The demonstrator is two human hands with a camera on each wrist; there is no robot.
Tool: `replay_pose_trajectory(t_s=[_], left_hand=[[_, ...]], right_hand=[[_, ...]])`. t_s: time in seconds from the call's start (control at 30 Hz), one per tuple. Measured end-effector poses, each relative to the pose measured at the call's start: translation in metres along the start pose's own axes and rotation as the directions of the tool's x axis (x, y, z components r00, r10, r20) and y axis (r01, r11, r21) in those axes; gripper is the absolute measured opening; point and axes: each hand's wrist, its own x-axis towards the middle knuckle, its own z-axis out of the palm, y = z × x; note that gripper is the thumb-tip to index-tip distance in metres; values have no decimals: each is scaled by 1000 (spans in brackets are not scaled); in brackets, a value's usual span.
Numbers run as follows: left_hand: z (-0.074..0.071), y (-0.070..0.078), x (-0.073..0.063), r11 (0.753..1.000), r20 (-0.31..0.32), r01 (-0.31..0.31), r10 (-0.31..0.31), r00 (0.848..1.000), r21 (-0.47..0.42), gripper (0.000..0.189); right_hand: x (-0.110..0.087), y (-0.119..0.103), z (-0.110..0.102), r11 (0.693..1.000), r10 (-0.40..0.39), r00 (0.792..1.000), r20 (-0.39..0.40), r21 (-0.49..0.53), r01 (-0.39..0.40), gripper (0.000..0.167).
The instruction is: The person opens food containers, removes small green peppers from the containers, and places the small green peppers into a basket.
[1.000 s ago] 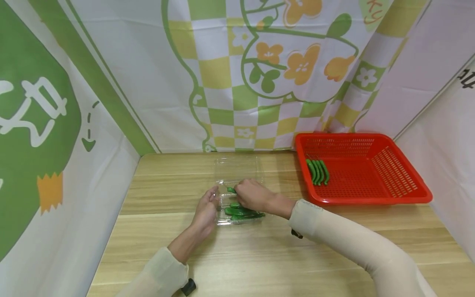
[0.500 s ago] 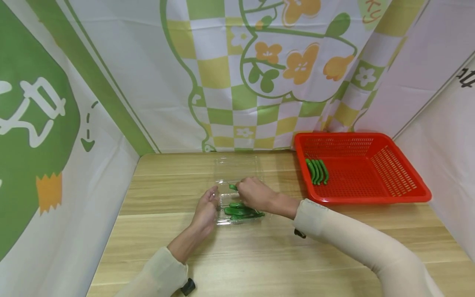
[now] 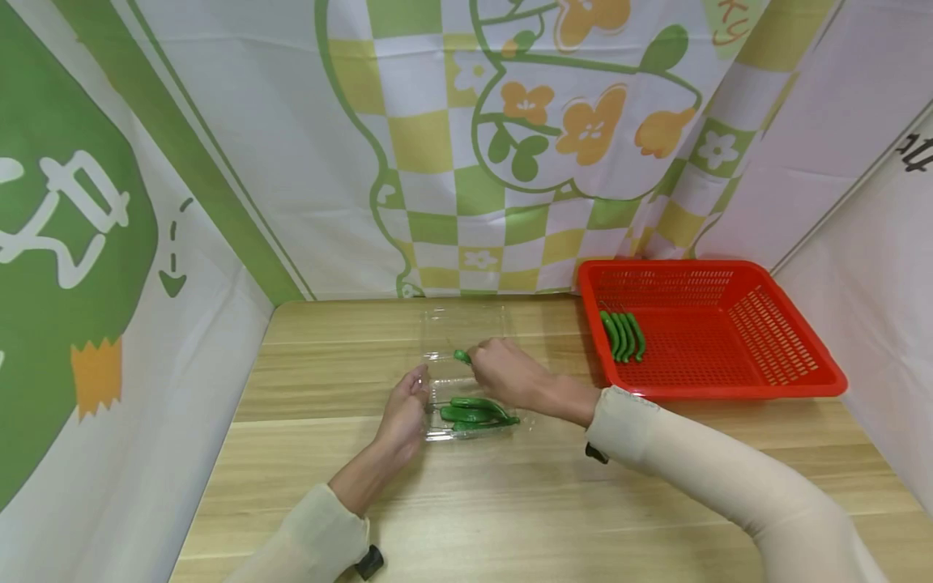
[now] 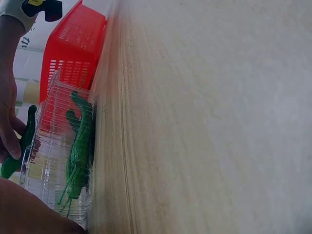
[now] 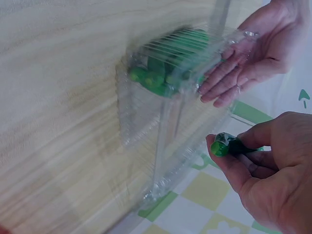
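Note:
My right hand [image 3: 510, 372] pinches a green chili pepper [image 5: 225, 145] between thumb and fingers. It holds the pepper raised over the far half of a clear plastic clamshell box [image 3: 446, 368]. Several green chili peppers [image 3: 470, 414] lie side by side in the near half of the box, stems to the left. The box's clear lid [image 3: 466, 324] is folded back, away from me. At the box's left side, my left hand [image 3: 401, 417] rests against the wall; in the right wrist view its fingers [image 5: 222, 87] stretch fairly straight along the plastic.
A red perforated basket [image 3: 729, 393] stands at the back right, with several green chili peppers [image 3: 622, 336] lined up along its left wall. Everything sits on a wood-grain table [image 3: 510, 518]. A printed curtain [image 3: 503, 219] hangs along the back edge.
My right hand has lifted slightly away and to the right with its pepper, uncovering more of the peppers in the box. My left hand has stayed at the box's side.

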Motion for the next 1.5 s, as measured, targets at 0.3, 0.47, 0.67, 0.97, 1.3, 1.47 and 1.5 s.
replay_pose_trajectory(t_s=[0.3,0.47,0.67,0.97,1.3,1.47,1.5], left_hand=[[-1,-1,0,1000,-3,1,-1,1000,3,60],[-2,0,-1,1000,-2,9,-9,1000,20,60],[-1,-1,-1,1000,-17,22,-22,1000,13,61],[-2,0,-2,1000,-10,13,-13,1000,-4,61],[-2,-1,-2,1000,-6,3,-3,1000,-17,61],[-2,0,-1,1000,-9,16,-16,1000,-9,60],[-2,0,-1,1000,-11,19,-19,1000,-8,60]], right_hand=[[-3,3,-16,1000,31,999,-43,3,-31,12],[-5,8,-25,999,46,998,-51,6,-46,15],[-7,16,-38,998,61,995,-76,25,-59,22],[-11,28,-59,997,75,990,-118,17,-73,43],[-16,44,-81,993,116,980,-159,-6,-119,40],[-19,53,-91,990,142,973,-180,4,-144,44],[-20,55,-93,989,144,972,-184,3,-146,44]])
